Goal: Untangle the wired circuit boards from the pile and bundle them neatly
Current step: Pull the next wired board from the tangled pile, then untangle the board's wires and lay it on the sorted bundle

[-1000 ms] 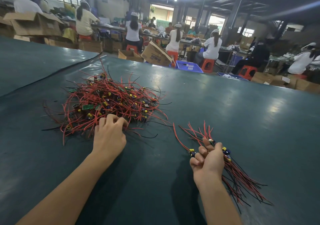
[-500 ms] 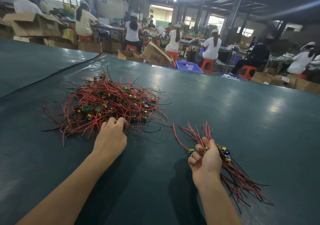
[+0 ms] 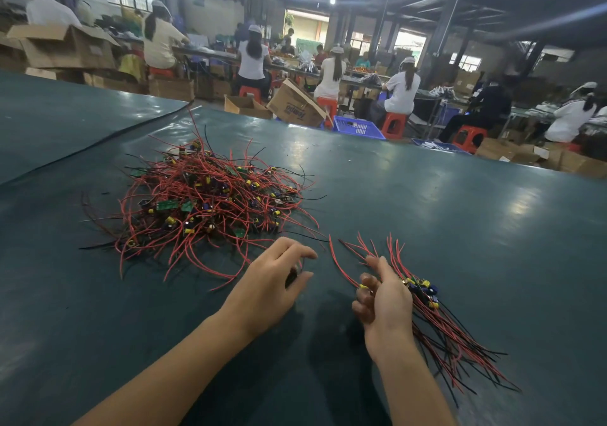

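Note:
A tangled pile of wired circuit boards (image 3: 210, 202), red and black leads with small green boards and yellow parts, lies on the dark green table (image 3: 460, 228) left of centre. My left hand (image 3: 272, 281) hovers just right of the pile's near edge, fingers curled, pinching a small dark piece (image 3: 291, 277) between thumb and fingers. My right hand (image 3: 384, 297) grips a bundle of sorted wired boards (image 3: 453, 337). Their red ends fan up past my fingers, and the long leads trail off to the lower right.
A seam in the table cover (image 3: 98, 143) runs diagonally at the left. Beyond the far edge stand cardboard boxes (image 3: 295, 105), a blue crate (image 3: 358, 127) and red stools, with several seated people working at benches.
My left hand has left the pile's near edge and moved right toward my right hand, with a small dark piece in its fingers. My right hand has stayed put with the bundle.

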The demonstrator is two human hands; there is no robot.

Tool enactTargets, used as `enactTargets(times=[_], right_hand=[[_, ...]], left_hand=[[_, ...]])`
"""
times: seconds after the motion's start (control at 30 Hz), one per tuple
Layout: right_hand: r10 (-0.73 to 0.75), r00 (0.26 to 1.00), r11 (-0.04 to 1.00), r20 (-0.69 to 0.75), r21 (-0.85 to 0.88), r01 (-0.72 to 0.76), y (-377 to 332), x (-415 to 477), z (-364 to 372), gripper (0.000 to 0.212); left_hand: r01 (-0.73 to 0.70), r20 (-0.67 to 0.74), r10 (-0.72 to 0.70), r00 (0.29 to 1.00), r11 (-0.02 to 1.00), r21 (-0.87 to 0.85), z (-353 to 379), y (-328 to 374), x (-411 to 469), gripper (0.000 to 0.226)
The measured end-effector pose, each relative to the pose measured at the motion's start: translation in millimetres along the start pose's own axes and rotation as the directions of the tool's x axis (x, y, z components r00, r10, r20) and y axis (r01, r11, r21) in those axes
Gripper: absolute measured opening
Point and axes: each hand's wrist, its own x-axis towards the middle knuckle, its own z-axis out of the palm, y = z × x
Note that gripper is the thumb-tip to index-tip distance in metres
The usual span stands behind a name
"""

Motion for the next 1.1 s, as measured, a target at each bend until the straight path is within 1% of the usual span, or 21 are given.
enactTargets(times=[0.07, 0.13, 0.2, 0.27, 0.37, 0.43, 0.5, 0.53, 0.57, 0.63, 0.67, 0.73, 0.77, 0.8, 0.83, 0.9, 0.93, 0.97, 1.0, 1.1], right_hand=[[-0.069, 0.996, 0.989, 0.054, -0.127, 0.075, 3, -3, 2, 0.032], [-0.113, 0.981, 0.967, 0.16, -0.211, 0.145, 5, -9, 5, 0.041], [-0.11, 0.95, 0.954, 0.291, -0.236, 0.182, 5, -17, 8, 0.043], [-0.116, 0.916, 0.942, 0.384, -0.251, 0.224, 5, -22, 9, 0.041], [-0.152, 0.894, 0.92, 0.421, -0.272, 0.284, 5, -24, 8, 0.03], [-0.174, 0.9, 0.907, 0.399, -0.29, 0.304, 6, -23, 8, 0.025], [-0.22, 0.908, 0.891, 0.357, -0.307, 0.336, 7, -22, 8, 0.026], [-0.247, 0.909, 0.878, 0.335, -0.319, 0.356, 7, -22, 8, 0.026], [-0.269, 0.908, 0.865, 0.321, -0.334, 0.374, 7, -21, 8, 0.026], [-0.301, 0.896, 0.841, 0.327, -0.352, 0.411, 8, -21, 8, 0.026], [-0.319, 0.884, 0.824, 0.342, -0.36, 0.437, 9, -21, 8, 0.026], [-0.345, 0.86, 0.79, 0.375, -0.38, 0.482, 10, -22, 9, 0.026], [-0.352, 0.852, 0.78, 0.388, -0.381, 0.496, 10, -23, 10, 0.025], [-0.357, 0.843, 0.777, 0.401, -0.373, 0.507, 10, -23, 10, 0.025], [-0.359, 0.836, 0.779, 0.415, -0.36, 0.513, 10, -24, 10, 0.023], [-0.359, 0.827, 0.782, 0.434, -0.344, 0.52, 10, -25, 10, 0.021], [-0.362, 0.826, 0.782, 0.433, -0.342, 0.521, 10, -25, 10, 0.02], [-0.365, 0.83, 0.783, 0.422, -0.343, 0.519, 10, -25, 10, 0.018], [-0.367, 0.84, 0.787, 0.4, -0.348, 0.51, 11, -25, 11, 0.017], [-0.359, 0.887, 0.819, 0.291, -0.358, 0.449, 11, -21, 9, 0.017]], left_hand=[[-0.105, -0.072, 0.101, 0.992, 0.993, -0.049, -2, 6, 2, 0.027], [-0.209, -0.097, 0.201, 0.975, 0.974, -0.084, -2, 10, 3, 0.029], [-0.275, -0.081, 0.268, 0.96, 0.955, -0.107, -1, 14, 2, 0.03], [-0.294, -0.064, 0.289, 0.955, 0.95, -0.107, 0, 15, 1, 0.036], [-0.278, -0.059, 0.273, 0.96, 0.953, -0.117, 1, 12, 1, 0.043], [-0.268, -0.065, 0.262, 0.963, 0.957, -0.111, 1, 12, 1, 0.036], [-0.253, -0.083, 0.248, 0.965, 0.965, -0.063, 1, 11, 1, 0.021], [-0.225, -0.087, 0.221, 0.971, 0.974, -0.037, 1, 11, 0, 0.016], [-0.174, -0.079, 0.172, 0.982, 0.985, -0.022, 1, 10, 0, 0.02], [-0.025, -0.026, 0.024, 0.999, 0.999, -0.034, 1, 7, -1, 0.041], [0.07, 0.014, -0.069, 0.998, 0.995, -0.078, 1, 6, -1, 0.053], [0.293, 0.089, -0.281, 0.956, 0.934, -0.203, 1, 3, 0, 0.069], [0.391, 0.122, -0.372, 0.92, 0.888, -0.243, 1, 2, 1, 0.071], [0.457, 0.147, -0.432, 0.89, 0.848, -0.268, 1, 1, 3, 0.068], [0.499, 0.173, -0.468, 0.866, 0.813, -0.299, 1, 0, 4, 0.062], [0.549, 0.228, -0.501, 0.835, 0.722, -0.422, 1, -2, 7, 0.037], [0.555, 0.246, -0.505, 0.827, 0.666, -0.499, 1, -1, 8, 0.025], [0.55, 0.246, -0.507, 0.826, 0.626, -0.554, 1, -1, 9, 0.018], [0.542, 0.235, -0.512, 0.826, 0.606, -0.582, 1, 0, 9, 0.016], [0.515, 0.185, -0.528, 0.829, 0.592, -0.619, 3, 3, 9, 0.023]])
